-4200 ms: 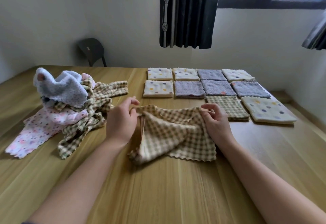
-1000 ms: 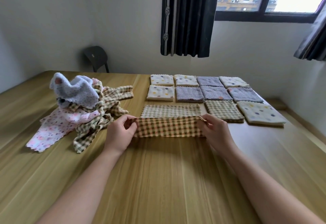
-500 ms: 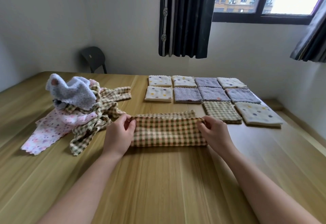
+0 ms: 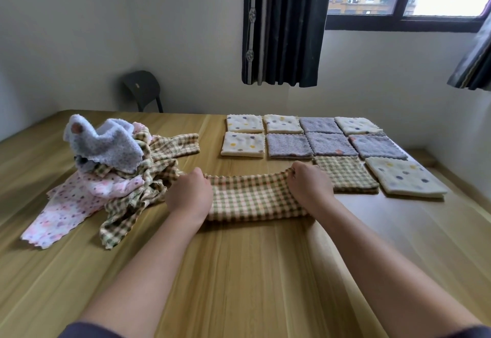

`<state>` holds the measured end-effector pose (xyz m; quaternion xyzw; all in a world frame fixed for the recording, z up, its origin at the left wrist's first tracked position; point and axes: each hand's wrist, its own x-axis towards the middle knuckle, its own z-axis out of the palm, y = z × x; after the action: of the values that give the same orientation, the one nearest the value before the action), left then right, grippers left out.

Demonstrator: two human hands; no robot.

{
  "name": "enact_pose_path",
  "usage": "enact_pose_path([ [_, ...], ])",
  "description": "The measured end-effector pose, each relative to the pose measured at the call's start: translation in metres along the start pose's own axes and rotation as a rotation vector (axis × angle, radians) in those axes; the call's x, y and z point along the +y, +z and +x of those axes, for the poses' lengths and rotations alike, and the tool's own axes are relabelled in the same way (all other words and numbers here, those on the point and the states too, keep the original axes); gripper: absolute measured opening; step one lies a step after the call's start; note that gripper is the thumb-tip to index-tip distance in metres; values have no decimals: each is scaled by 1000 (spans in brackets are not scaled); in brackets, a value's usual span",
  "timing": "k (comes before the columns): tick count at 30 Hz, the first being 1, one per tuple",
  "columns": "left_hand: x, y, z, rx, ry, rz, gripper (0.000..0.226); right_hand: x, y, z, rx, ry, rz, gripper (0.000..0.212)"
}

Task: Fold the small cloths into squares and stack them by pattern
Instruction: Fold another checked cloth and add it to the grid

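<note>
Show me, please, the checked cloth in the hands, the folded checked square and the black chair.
checked cloth [image 4: 249, 199], head view, middle of its upper layer.
folded checked square [image 4: 348, 175], head view, centre of its top face.
black chair [image 4: 140, 85], head view, its backrest.

We see both arms bare from elbow to hand above the table [image 4: 239, 284]. The left hand [image 4: 188, 196] and right hand [image 4: 309, 186] are uncovered. At the table's near edge, the left sleeve [image 4: 87, 332] and right sleeve [image 4: 473, 333] show as short strips of smooth, plain, dark slate-grey cloth.
</note>
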<state>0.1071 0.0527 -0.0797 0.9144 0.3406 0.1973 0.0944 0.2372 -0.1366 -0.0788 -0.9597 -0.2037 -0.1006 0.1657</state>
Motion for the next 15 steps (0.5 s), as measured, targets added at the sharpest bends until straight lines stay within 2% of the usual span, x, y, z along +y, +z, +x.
enact_pose_path([
  [10, 5, 14, 12, 4, 63, 203, 16, -3, 14, 9, -3, 41, -165, 23],
  [12, 5, 15, 11, 2, 74, 230, 14, -4, 14, 5, 29, 50, -169, 19],
  [15, 2, 16, 11, 102, 111, 184, 15, -2, 14, -3, 138, 2, -131, 30],
])
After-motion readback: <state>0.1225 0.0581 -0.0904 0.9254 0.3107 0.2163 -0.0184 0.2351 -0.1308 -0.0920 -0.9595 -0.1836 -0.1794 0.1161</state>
